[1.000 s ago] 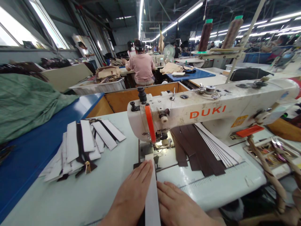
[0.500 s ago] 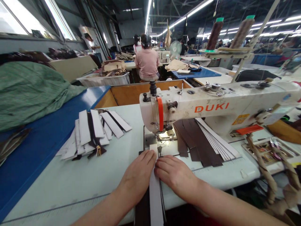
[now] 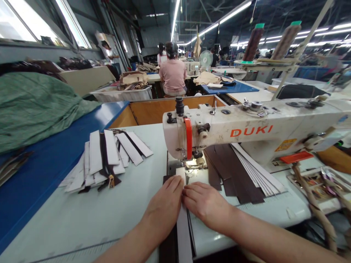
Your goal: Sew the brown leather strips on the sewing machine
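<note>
The white strip (image 3: 184, 233) lies near centre over dark material (image 3: 168, 245). The left hand (image 3: 165, 201) rests on it, unclenched; the right hand (image 3: 205, 204) touches its right edge, grip unclear. Uneven pressure could skew it beneath the sewing machine (image 3: 219, 126).

Hands (image 3: 164, 202) (image 3: 208, 206) at white strip (image 3: 184, 237), sewing machine (image 3: 219, 126), zipper pieces (image 3: 95, 153)

There are two hands (image 3: 166, 201) (image 3: 210, 204) and one long white strip (image 3: 184, 233) at lower centre, one DUKI sewing machine (image 3: 219, 128) at centre right, two brown thread cones (image 3: 253, 44) (image 3: 286, 41) at upper right, and one gold-coloured zipper pull (image 3: 111, 181) left of centre.
</note>
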`<state>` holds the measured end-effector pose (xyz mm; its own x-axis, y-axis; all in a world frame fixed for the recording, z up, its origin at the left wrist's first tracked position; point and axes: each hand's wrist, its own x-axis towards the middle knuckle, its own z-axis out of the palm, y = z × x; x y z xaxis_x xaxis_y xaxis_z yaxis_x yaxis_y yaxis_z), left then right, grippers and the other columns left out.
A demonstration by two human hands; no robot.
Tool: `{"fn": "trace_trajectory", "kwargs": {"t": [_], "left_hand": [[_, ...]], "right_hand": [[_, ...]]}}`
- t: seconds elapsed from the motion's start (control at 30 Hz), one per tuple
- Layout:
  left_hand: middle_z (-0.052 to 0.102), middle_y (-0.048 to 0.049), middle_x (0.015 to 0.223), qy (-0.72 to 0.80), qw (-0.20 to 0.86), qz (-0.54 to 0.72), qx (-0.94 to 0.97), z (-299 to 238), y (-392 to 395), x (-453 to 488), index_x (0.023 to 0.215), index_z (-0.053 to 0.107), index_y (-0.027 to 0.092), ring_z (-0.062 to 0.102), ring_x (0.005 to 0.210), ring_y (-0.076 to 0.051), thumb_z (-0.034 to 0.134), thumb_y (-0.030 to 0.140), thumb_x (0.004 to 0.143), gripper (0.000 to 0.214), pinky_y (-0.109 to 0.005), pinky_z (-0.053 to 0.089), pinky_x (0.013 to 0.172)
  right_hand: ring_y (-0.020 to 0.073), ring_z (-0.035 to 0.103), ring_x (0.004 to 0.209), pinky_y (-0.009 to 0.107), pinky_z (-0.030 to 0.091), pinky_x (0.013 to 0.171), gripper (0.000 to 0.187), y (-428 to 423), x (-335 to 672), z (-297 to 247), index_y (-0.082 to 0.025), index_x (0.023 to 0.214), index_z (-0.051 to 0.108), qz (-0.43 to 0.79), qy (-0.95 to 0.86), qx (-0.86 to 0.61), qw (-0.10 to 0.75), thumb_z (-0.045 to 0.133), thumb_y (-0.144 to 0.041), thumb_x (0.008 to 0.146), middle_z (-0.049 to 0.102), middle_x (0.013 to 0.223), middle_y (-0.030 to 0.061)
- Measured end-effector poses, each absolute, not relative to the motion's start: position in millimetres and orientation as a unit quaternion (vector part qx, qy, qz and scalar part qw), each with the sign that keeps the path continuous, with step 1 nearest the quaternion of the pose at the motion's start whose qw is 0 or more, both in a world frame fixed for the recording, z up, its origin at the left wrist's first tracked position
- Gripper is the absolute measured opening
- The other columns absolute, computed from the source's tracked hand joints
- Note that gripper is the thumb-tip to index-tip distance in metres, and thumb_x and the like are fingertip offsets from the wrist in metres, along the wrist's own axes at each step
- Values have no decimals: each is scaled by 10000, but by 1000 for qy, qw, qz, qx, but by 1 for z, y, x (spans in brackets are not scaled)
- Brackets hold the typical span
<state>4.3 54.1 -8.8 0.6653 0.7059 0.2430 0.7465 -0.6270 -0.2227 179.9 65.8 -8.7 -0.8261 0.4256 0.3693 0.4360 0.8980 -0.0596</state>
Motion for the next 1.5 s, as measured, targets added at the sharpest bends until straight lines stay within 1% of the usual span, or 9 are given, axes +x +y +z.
{"fn": "trace_trajectory", "kwargs": {"t": [0.17, 0.43, 0.8, 1.0, 1.1, 1.17, 1.23, 1.37, 1.5], "left_hand": [[636, -130, 1116, -419, 129, -130, -889, -16, 72, 5, 1132, 561, 84, 574, 1098, -231, 300, 12, 852, 390, -399, 481, 954], [625, -135, 1159, -411, 125, -131, -894, -14, 80, 5, 1181, 545, 85, 561, 1131, -237, 292, 37, 877, 398, -412, 477, 964], [639, -140, 1115, -409, 138, -156, -888, -11, 85, 7, 1138, 557, 51, 588, 1077, -232, 291, 37, 897, 360, -376, 496, 944], [642, -129, 1110, -411, 143, -154, -887, -11, 87, 8, 1134, 561, 66, 596, 1069, -226, 300, 56, 904, 348, -368, 492, 946], [640, -149, 1129, -409, 137, -151, -889, -13, 85, 7, 1155, 555, 44, 580, 1110, -236, 283, 61, 902, 372, -379, 482, 960], [620, -163, 1190, -410, 133, -151, -890, -14, 78, 7, 1191, 540, 40, 545, 1173, -240, 268, 62, 899, 400, -392, 471, 978], [589, -168, 1256, -423, 128, -162, -882, -14, 64, 6, 1233, 519, 51, 516, 1216, -238, 274, 95, 913, 406, -400, 476, 978], [581, -159, 1282, -395, 116, -181, -893, -8, 22, 2, 1244, 526, 62, 509, 1227, -249, 362, 156, 934, 364, -396, 489, 970], [622, -126, 1224, -325, 77, -237, -912, -10, -10, -3, 1171, 603, 130, 562, 1156, -238, 424, 246, 935, 318, -353, 515, 932]], "right_hand": [[194, 585, 974, 323, 461, 916, 109, 82, 182, -8, -121, 877, 618, -11, -953, -236, 187, 534, -163, 932, 662, 992, 82], [196, 588, 1001, 328, 458, 937, 136, 89, 183, -8, -117, 884, 627, 4, -945, -247, 213, 511, -157, 943, 663, 1029, 88], [206, 582, 1038, 336, 446, 960, 79, 93, 183, -11, -109, 900, 627, 18, -940, -257, 225, 564, -155, 916, 660, 1066, 83], [208, 587, 1047, 335, 452, 962, 87, 94, 183, -10, -108, 899, 634, 20, -942, -257, 214, 569, -163, 916, 667, 1050, 88], [209, 601, 1038, 343, 463, 956, 86, 96, 184, -10, -110, 914, 645, 19, -944, -256, 206, 577, -163, 911, 675, 1056, 92], [211, 600, 1052, 347, 463, 961, 103, 94, 186, -9, -108, 957, 648, 19, -945, -255, 204, 571, -162, 915, 669, 1094, 100], [210, 583, 1093, 348, 451, 981, 164, 89, 190, -8, -101, 1057, 630, 20, -943, -262, 204, 546, -156, 928, 647, 1161, 111], [204, 531, 1167, 364, 422, 1014, 289, 61, 204, -9, -120, 1227, 555, 56, -931, -296, 206, 501, -150, 945, 608, 1242, 113], [206, 529, 1132, 361, 419, 1002, 254, 27, 218, -10, -134, 1172, 588, 122, -907, -317, 249, 494, -151, 937, 642, 1147, 101]]}}
